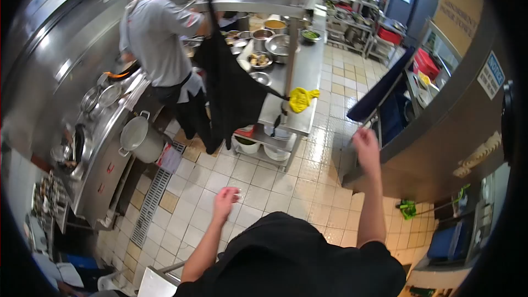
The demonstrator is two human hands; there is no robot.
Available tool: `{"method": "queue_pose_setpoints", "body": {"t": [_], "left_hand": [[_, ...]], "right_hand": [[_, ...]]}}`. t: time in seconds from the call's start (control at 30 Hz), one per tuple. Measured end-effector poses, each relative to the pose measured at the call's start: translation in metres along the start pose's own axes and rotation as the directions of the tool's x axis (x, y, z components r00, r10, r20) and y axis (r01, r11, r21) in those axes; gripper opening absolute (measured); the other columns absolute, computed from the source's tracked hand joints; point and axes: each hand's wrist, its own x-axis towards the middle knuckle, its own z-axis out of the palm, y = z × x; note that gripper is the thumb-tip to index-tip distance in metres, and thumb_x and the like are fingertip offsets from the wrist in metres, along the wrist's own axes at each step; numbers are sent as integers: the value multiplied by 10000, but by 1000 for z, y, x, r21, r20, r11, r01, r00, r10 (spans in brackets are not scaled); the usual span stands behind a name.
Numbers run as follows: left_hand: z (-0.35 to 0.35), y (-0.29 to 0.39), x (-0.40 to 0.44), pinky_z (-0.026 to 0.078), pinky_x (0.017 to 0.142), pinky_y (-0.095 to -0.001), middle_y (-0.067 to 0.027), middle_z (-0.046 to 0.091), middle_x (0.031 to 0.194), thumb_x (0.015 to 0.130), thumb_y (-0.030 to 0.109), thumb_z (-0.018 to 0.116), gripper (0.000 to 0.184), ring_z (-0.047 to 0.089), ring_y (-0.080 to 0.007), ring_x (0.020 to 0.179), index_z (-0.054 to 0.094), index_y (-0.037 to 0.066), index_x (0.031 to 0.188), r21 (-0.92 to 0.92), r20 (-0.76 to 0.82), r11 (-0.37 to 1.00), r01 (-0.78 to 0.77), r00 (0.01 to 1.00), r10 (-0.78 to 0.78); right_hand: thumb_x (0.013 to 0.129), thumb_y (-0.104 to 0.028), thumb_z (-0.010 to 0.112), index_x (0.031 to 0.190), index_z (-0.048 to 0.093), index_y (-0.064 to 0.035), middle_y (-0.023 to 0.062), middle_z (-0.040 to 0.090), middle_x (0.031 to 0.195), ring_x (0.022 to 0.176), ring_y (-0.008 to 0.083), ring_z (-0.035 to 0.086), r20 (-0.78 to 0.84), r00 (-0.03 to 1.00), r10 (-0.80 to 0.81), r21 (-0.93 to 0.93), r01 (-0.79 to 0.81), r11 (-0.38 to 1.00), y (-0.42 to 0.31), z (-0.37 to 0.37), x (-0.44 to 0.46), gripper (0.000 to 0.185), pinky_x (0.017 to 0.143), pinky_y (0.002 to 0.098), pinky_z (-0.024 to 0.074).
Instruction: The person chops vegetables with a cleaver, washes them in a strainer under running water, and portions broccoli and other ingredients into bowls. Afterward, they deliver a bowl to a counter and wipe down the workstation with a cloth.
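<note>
My left hand [224,203] is raised in front of my body, over the tiled floor. Its fingers are curled in loosely, and I see nothing held in them. Further forward on the other side is my right hand [366,147], held up with bent fingers a little apart and nothing visible in it. A dark cloth [379,89] hangs from the shelving just beyond the right hand. Ahead, between the two hands, a yellow cloth [301,99] hangs on the corner of a steel counter [300,123].
A person in a grey shirt [159,38] stands at the stove line on the left. A black apron [228,85] hangs by the counter, which carries several metal bowls [279,47]. A large pot [142,137] is at left, near a floor drain [151,207]. A partition [434,148] is at right.
</note>
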Motion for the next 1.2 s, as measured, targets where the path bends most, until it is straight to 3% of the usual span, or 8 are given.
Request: {"method": "queue_pose_setpoints", "body": {"t": [0.2, 0.4, 0.47, 0.53, 0.63, 0.7, 0.97, 1.2], "left_hand": [[191, -45, 61, 510, 672, -293, -53, 670, 938, 946, 235, 595, 214, 618, -151, 772, 659, 61, 1053, 258, 369, 958, 125, 903, -217], [315, -51, 203, 504, 718, -343, -110, 656, 880, 922, 267, 610, 288, 621, -231, 780, 651, 35, 1090, 507, 535, 641, -576, 793, 291], [366, -37, 272, 490, 635, -289, -52, 636, 872, 941, 288, 591, 238, 608, -176, 706, 641, 59, 985, 346, 278, 887, -305, 937, 213], [405, -11, 365, 458, 562, -285, -57, 615, 834, 976, 339, 506, 295, 559, -166, 610, 583, 85, 846, -337, 161, 861, 381, 924, -346], [421, -10, 523, 495, 595, -316, -90, 602, 813, 1006, 419, 419, 413, 612, -195, 688, 544, 32, 930, -413, -313, 907, 82, 923, -226], [412, -7, 608, 545, 754, -348, -169, 643, 1007, 984, 395, 464, 509, 659, -239, 898, 499, -67, 1194, -130, -775, 971, 203, 589, -227], [363, 102, 613, 600, 571, -375, -277, 647, 919, 932, 337, 545, 615, 698, -340, 808, 338, -163, 1226, -577, -816, 809, -111, 41, -576], [314, 44, 618, 536, 447, -285, -219, 632, 845, 894, 120, 457, 384, 657, -257, 598, 357, -140, 1158, -469, -838, 880, -76, 354, -416]], "right_hand": [[865, -174, 692, 1187, 589, -2, 77, 644, 1020, 820, 149, 614, 96, 935, 340, -46, -337, 940, 66, -36, -60, 379, 732, 283, 512], [868, -211, 689, 1222, 572, -3, 130, 626, 1097, 833, 194, 634, 269, 892, 363, -92, -351, 932, 45, -36, -11, 427, 742, 314, 523], [871, -220, 687, 1228, 567, -5, 137, 615, 1127, 846, 195, 635, 337, 889, 309, -80, -300, 951, 45, -29, 13, 434, 759, 316, 522], [874, -247, 685, 1247, 558, -16, 148, 596, 1182, 886, 206, 636, 421, 855, 303, -68, -303, 951, 44, -28, 44, 457, 800, 331, 520], [871, -272, 686, 1265, 553, -28, 154, 596, 1191, 920, 231, 635, 467, 828, 310, -193, -247, 950, 56, -30, 94, 482, 831, 346, 515], [870, -320, 685, 1309, 527, -51, 153, 592, 1208, 1003, 261, 619, 471, 796, 379, -291, -265, 919, 69, -37, 127, 538, 856, 351, 507], [886, -218, 683, 1326, 505, -53, 124, 591, 1241, 1060, 222, 603, 73, 844, 531, -141, -519, 843, 79, -110, 244, 502, 886, 352, 492], [899, -245, 683, 1307, 523, -39, 119, 621, 1182, 968, 173, 619, 96, 724, 683, -52, -681, 730, 150, -116, 316, 484, 848, 313, 505]]}}
